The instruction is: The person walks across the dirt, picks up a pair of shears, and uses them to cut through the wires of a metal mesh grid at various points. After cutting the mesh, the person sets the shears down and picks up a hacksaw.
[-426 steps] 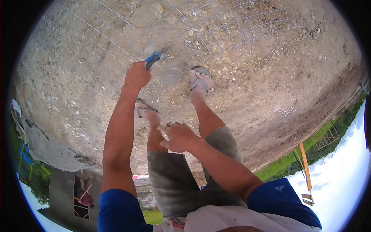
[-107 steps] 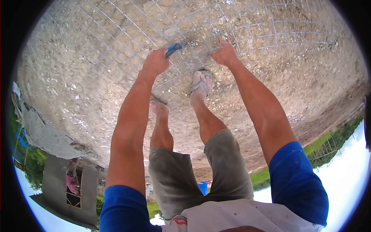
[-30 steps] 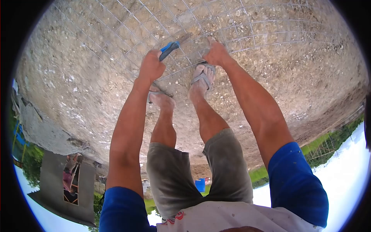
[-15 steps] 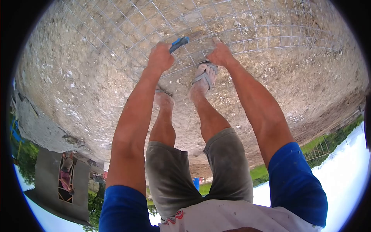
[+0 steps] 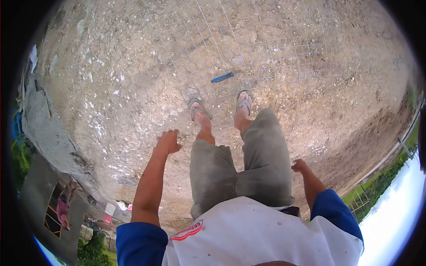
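The wire mesh [image 5: 266, 48] is laid over bare ground [image 5: 128, 102] and is taken as the landmark. The blue-handled tool [image 5: 222, 77] is located on the mesh, just inside the edge nearest the feet; it is touched by neither hand. The left foot [image 5: 198, 111] and right foot [image 5: 243, 106], both in sandals, are placed beside that edge. The left hand [image 5: 167, 142] is held short of the mesh, toward the body, with fingers loosely curled and nothing gripped. The right hand [image 5: 300, 166] is held farther back from the mesh; no object is seen in it, but whether its fingers are closed cannot be told. The step in hand is judged to be a pause beside the mesh, with the tool laid down. For the tool to be handled, a bend and a reach over the near edge would be required, with the handle grasped clear of the wires.
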Motion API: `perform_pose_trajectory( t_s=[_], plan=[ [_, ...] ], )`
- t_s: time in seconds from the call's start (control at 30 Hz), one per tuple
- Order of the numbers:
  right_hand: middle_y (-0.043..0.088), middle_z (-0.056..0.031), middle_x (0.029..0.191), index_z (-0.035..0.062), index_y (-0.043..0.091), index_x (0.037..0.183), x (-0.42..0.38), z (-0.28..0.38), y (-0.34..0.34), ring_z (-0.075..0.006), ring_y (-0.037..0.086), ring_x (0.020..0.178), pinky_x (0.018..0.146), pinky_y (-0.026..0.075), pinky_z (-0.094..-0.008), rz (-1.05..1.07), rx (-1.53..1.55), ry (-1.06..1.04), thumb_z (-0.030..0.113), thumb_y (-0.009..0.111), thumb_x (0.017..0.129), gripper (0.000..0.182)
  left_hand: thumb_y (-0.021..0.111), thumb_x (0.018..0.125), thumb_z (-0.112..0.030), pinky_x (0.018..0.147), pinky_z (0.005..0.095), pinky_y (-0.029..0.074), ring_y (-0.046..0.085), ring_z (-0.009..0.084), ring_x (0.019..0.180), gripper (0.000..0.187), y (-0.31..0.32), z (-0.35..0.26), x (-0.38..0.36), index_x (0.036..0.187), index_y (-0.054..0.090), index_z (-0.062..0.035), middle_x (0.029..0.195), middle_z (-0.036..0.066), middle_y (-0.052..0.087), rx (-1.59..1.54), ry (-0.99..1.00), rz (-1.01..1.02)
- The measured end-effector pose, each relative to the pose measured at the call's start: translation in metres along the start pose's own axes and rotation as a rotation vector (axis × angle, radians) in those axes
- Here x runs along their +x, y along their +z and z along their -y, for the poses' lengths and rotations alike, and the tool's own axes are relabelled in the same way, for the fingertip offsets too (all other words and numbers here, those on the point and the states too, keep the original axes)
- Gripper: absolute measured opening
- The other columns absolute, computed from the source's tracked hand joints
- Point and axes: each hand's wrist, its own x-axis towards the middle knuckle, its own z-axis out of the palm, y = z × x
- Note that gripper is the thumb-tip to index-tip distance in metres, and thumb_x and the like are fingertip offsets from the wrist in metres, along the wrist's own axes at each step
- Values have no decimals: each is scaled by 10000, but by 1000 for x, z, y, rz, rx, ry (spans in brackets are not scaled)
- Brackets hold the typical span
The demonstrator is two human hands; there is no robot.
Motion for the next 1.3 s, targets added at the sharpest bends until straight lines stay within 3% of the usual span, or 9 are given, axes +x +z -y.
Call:
perform_pose_trajectory(
  t_s=[0.1,0.2,0.33,0.4,0.6,0.77,0.93,1.07,1.3],
  plan=[
    [652,-193,1068,25,629,1142,6,-75,41,-297,621,1027,895,488,-352,38,185,94,373,758,649,617,712,682,-191,917,515,462,566,365,1095,502,15,34,-30,1147,569,-67,1120,163,619,52,-4,133],
    [651,-178,1087,41,627,1157,-14,-27,-1,-297,620,1033,904,485,-348,33,23,160,363,756,643,620,689,675,-168,884,501,482,596,351,1055,441,42,50,-22,1093,610,-51,1086,175,636,183,25,300],
    [658,-185,1073,41,657,1110,12,-20,-12,-312,632,999,888,489,-346,12,-188,-140,385,793,636,601,712,657,-195,893,453,486,593,358,1057,469,78,45,-40,1095,620,-56,1100,184,633,-28,76,241],
    [641,-207,1104,-5,633,1127,-59,64,-76,-303,635,1005,913,474,-327,-78,16,-24,351,736,714,555,733,657,-212,908,433,479,580,369,1073,483,100,46,-122,1099,618,-56,1112,191,626,-135,101,231],
    [664,-200,1026,12,575,1189,-49,299,-268,-323,643,962,849,500,-358,-803,459,-560,276,611,825,451,766,697,-257,944,439,439,545,373,1100,490,57,9,-61,1102,593,-42,1100,212,608,-343,104,-187],
    [662,-122,1019,-26,546,1222,-20,453,-177,-156,613,895,791,488,-281,-253,736,-818,196,627,831,457,764,708,-254,964,482,422,468,375,1191,655,21,-50,110,1264,463,-82,1294,183,482,-320,103,-337],
    [648,-186,991,4,498,1269,59,459,-77,-329,615,962,867,473,-379,80,562,-833,202,611,827,498,786,666,-267,1005,516,379,386,335,1284,822,-7,-124,295,1373,379,-169,1415,140,358,-74,53,-298],
    [605,-195,1133,32,515,1258,60,444,-116,-368,542,1096,959,409,-450,127,195,-783,282,589,838,493,651,754,-140,923,482,443,515,395,1118,504,17,-150,394,1228,484,-103,1218,218,505,-88,178,-362],
    [605,-182,1156,29,521,1247,55,435,-124,-364,553,1100,947,424,-435,283,206,-816,276,597,823,497,540,762,-73,839,494,451,559,461,963,343,-11,-158,339,1099,522,-10,1021,291,569,-128,159,-203]
  ],
)
